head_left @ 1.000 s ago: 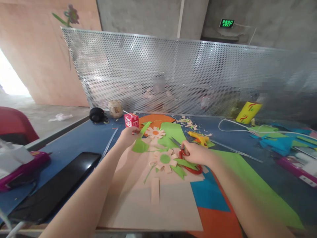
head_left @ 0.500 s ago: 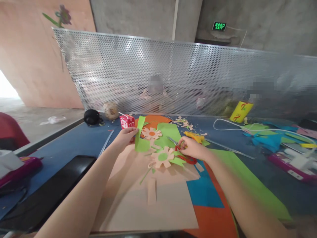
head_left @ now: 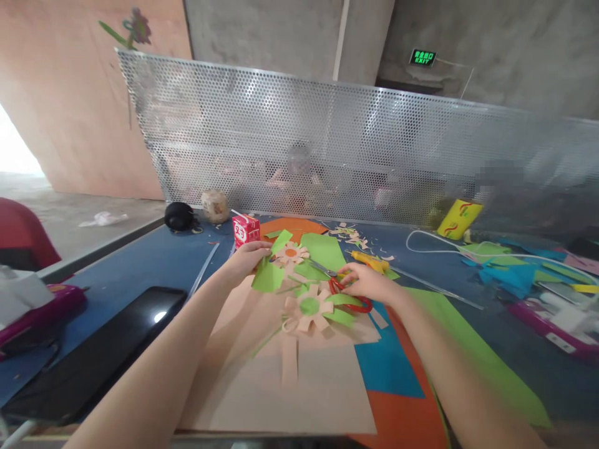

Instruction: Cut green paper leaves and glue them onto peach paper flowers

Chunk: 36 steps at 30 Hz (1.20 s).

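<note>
My left hand pinches a piece of green paper beside a small pink paper flower with an orange centre. On the right, my right hand has closed on red-handled scissors, whose blades point up and left over a green sheet. Between and below the hands lies a larger pink paper flower with a green centre, with green leaf shapes at its right side. Beneath it is a wide pink paper sheet, and a folded pink strip rests on that.
A yellow glue gun lies just beyond my right hand. A red drink carton with a straw stands behind my left hand. Left is a large black phone-like slab; right are a green sheet and a white cable. Paper scraps lie at the back.
The green paper in my left hand has tilted and dropped from upright towards the table. My right hand stays at the scissors. The whole view has shifted slightly.
</note>
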Each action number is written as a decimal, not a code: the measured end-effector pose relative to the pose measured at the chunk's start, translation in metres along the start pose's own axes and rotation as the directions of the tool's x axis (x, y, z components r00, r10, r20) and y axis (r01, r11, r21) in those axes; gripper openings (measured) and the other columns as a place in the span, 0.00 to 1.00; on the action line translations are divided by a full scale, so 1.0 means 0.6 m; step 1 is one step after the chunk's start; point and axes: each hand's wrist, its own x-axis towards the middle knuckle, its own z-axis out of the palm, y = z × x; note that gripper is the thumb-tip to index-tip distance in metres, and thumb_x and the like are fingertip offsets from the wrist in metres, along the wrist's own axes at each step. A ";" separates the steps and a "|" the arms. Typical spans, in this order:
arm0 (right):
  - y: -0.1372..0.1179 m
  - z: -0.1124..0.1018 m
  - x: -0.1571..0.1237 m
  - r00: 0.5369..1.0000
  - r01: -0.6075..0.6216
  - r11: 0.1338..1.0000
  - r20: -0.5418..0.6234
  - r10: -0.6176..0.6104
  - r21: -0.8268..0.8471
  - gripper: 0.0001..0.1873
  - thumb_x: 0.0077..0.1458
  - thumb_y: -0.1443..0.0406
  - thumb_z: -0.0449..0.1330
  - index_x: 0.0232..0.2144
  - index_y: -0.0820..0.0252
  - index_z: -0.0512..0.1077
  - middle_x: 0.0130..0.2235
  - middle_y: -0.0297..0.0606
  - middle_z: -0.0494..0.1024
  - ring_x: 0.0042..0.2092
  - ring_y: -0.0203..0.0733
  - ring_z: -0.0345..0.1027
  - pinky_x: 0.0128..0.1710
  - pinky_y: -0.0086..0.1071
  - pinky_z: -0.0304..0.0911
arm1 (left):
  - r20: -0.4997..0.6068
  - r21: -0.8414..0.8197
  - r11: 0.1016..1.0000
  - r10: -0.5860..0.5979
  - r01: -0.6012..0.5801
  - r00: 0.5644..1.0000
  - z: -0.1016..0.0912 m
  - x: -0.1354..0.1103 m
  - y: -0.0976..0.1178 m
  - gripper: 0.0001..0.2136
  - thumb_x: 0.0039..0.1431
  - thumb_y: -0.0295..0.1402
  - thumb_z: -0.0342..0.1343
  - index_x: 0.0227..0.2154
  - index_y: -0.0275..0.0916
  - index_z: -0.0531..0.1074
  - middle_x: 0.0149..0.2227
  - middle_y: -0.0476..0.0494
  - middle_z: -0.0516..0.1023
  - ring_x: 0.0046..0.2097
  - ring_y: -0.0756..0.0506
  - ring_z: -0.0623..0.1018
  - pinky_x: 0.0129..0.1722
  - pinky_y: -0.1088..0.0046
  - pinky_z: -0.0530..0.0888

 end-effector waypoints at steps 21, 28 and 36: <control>-0.012 -0.008 0.017 0.807 0.449 0.846 -0.536 -0.248 0.285 0.15 0.36 0.61 0.62 0.30 0.59 0.67 0.32 0.35 0.71 0.34 0.38 0.65 0.34 0.32 0.61 | -0.041 -0.082 0.973 0.211 -0.214 0.977 -0.003 0.000 0.005 0.10 0.37 0.32 0.62 0.26 0.37 0.73 0.20 0.51 0.74 0.21 0.54 0.70 0.22 0.79 0.66; -0.013 -0.003 0.013 0.727 0.531 0.817 -0.615 -0.304 0.224 0.18 0.43 0.57 0.58 0.38 0.54 0.60 0.42 0.37 0.67 0.37 0.38 0.67 0.34 0.33 0.64 | -0.064 -0.238 0.947 0.206 -0.215 0.976 -0.003 0.005 0.003 0.10 0.36 0.30 0.61 0.26 0.36 0.72 0.21 0.51 0.75 0.22 0.53 0.72 0.22 0.80 0.67; -0.040 -0.031 -0.014 0.660 0.696 0.595 -0.684 -0.310 0.402 0.21 0.39 0.63 0.62 0.33 0.52 0.54 0.35 0.30 0.69 0.29 0.34 0.67 0.26 0.31 0.65 | -0.069 -0.208 0.941 0.257 -0.266 0.964 -0.009 0.010 -0.004 0.16 0.35 0.32 0.63 0.33 0.36 0.73 0.25 0.47 0.77 0.27 0.51 0.75 0.27 0.78 0.70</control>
